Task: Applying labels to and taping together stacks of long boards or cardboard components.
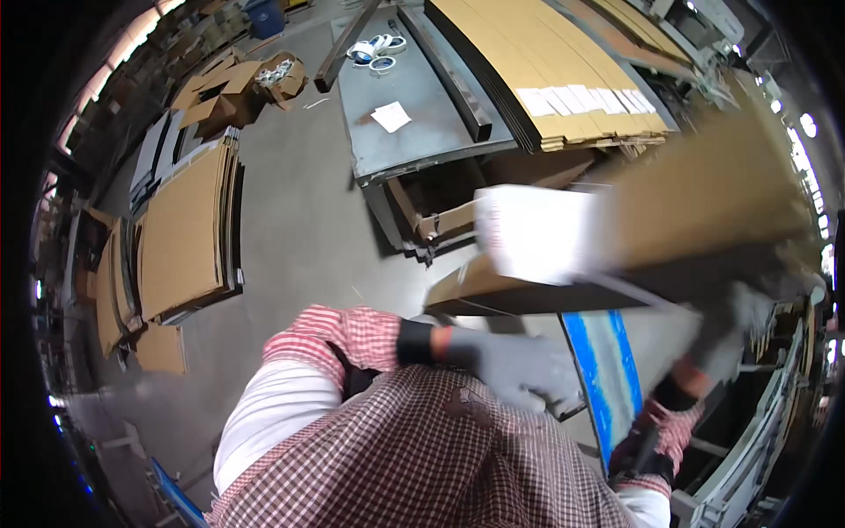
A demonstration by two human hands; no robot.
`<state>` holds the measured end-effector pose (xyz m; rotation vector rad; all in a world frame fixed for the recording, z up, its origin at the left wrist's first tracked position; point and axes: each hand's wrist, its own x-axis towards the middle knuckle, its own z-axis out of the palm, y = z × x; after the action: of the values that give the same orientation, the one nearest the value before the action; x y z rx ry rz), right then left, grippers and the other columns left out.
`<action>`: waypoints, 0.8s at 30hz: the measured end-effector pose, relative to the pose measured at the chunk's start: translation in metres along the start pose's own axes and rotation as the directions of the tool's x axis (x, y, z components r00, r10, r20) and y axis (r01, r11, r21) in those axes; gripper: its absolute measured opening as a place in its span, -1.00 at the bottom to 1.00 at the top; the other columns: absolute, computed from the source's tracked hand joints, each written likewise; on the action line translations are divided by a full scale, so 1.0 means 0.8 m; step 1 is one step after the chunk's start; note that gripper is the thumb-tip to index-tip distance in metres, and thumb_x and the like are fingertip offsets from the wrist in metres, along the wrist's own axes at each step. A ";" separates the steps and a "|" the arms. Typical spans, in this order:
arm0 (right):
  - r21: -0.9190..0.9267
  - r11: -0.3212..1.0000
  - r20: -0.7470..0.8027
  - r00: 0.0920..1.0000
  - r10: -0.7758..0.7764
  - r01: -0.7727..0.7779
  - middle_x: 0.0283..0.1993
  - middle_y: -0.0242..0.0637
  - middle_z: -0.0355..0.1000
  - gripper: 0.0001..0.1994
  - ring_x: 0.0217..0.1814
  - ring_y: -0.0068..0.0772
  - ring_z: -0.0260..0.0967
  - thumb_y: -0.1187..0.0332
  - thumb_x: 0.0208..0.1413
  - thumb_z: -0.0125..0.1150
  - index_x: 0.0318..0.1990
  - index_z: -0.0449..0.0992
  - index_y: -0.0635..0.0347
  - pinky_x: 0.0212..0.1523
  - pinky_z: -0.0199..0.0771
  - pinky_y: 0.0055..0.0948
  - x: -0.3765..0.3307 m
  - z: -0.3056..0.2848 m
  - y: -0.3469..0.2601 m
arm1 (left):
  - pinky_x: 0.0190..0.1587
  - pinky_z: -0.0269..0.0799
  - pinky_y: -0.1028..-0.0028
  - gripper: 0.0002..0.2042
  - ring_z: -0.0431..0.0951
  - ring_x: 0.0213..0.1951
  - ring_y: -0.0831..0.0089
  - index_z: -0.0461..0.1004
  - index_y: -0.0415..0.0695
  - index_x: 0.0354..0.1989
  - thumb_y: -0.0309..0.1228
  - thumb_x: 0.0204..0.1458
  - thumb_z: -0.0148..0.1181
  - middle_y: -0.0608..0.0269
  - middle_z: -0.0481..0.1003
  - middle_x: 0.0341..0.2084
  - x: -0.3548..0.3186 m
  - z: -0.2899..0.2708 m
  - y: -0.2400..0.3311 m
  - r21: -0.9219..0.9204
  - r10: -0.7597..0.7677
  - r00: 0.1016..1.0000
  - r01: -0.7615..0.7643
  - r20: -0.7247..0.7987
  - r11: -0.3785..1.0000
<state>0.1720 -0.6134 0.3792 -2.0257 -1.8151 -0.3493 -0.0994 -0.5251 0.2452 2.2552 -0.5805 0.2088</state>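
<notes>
We hold the gloved left hand (528, 365) loosely half open before the apron (414, 449). The gloved right hand (735, 321) blurs at the right near edge of the cardboard (713, 198); we cannot tell its grip. The cardboard, carrying a white sheet (541, 233), is right of centre, near the metal table (431, 145). A board stack (180, 229) stands left on the floor (286, 185).

Two gloved hands (519, 363), two tabletop bars (444, 75), one blue bin (264, 18)
</notes>
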 end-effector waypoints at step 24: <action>0.090 0.539 -0.584 0.394 0.710 -0.838 -0.06 -0.15 0.48 -0.66 -0.04 -0.33 0.45 0.31 0.18 0.10 0.02 0.49 0.35 0.01 0.45 -0.40 -0.364 -0.130 0.185 | 0.31 0.12 0.21 -0.12 0.26 0.24 0.21 0.23 -0.04 0.27 0.44 -0.04 -0.15 0.20 0.30 0.22 0.093 -0.075 -0.309 -0.639 -0.694 0.461 -0.769 -0.553 -0.002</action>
<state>0.2894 -0.9314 0.3259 -2.3209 -0.3319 -0.7640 0.0846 -0.3608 0.1479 0.2026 -0.0009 0.7225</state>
